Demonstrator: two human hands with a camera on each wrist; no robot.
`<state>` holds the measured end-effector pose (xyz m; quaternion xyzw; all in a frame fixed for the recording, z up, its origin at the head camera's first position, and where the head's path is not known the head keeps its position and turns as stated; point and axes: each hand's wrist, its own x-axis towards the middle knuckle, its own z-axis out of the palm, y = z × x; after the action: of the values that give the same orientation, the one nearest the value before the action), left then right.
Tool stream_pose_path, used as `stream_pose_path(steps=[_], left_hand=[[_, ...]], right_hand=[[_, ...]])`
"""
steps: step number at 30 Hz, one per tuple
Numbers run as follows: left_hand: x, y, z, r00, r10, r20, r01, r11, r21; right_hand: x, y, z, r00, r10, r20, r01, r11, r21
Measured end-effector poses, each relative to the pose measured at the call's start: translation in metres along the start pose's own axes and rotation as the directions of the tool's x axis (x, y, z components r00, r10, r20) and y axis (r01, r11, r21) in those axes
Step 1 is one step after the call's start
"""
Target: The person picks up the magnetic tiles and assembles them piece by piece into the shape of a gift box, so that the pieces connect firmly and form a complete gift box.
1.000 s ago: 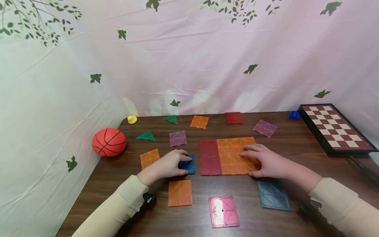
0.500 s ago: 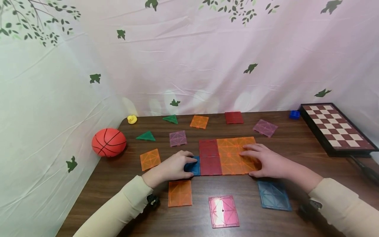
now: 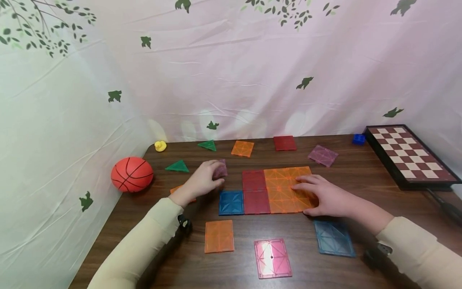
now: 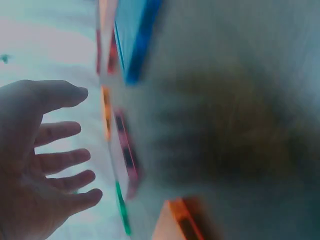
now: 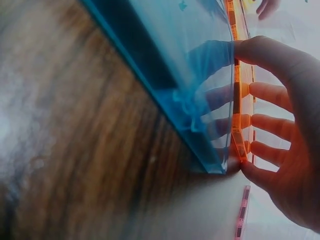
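Observation:
My left hand [image 3: 200, 181] reaches over the table with relaxed fingers, its fingertips overlapping a purple magnetic tile [image 3: 222, 168] in the head view. In the left wrist view nothing lies within that hand, and the purple tile [image 4: 127, 155] is beyond the fingers. A blue square tile [image 3: 231, 203] lies flush against the left side of two red tiles [image 3: 256, 192]. These join a block of orange tiles [image 3: 283, 188]. On the block's right part rests my right hand [image 3: 326, 197], fingers spread, thumb at the near corner; in the right wrist view the fingertips meet the orange edge [image 5: 237, 100].
Loose tiles lie around: orange [image 3: 219, 237], pink [image 3: 272, 258], pale blue [image 3: 334, 238], red [image 3: 284, 143], purple [image 3: 323, 155] and green triangles [image 3: 177, 165]. A toy basketball [image 3: 132, 174] and rubber duck [image 3: 160, 146] stand left. A chessboard [image 3: 411, 156] and blue brick [image 3: 359, 139] are right.
My left hand slid the blue tile right until it met the red tiles, let it go, and moved away up to the purple tile. My right hand stayed in place.

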<state>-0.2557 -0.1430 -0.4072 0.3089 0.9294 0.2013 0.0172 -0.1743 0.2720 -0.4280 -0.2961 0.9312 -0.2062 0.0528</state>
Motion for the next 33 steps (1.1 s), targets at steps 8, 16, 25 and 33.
stream_pose_path(steps=[8,16,25,33], left_hand=[[0.017,-0.027,-0.004,0.984,-0.082,0.156,0.073,0.995,0.064],[0.021,-0.013,-0.001,0.989,0.005,0.147,-0.015,0.998,0.066],[0.012,0.009,0.006,0.986,0.068,0.15,-0.081,0.993,0.085],[0.008,0.022,0.01,0.977,0.083,0.196,-0.102,0.991,0.085]], right_hand=[[0.001,-0.003,-0.001,1.0,0.002,0.02,-0.002,1.0,0.024],[0.001,-0.002,-0.003,1.0,-0.004,0.013,0.004,1.0,0.013],[0.001,-0.001,-0.002,1.0,0.001,0.019,-0.001,1.0,0.016],[0.003,-0.002,-0.002,1.0,-0.013,0.012,0.013,1.0,0.006]])
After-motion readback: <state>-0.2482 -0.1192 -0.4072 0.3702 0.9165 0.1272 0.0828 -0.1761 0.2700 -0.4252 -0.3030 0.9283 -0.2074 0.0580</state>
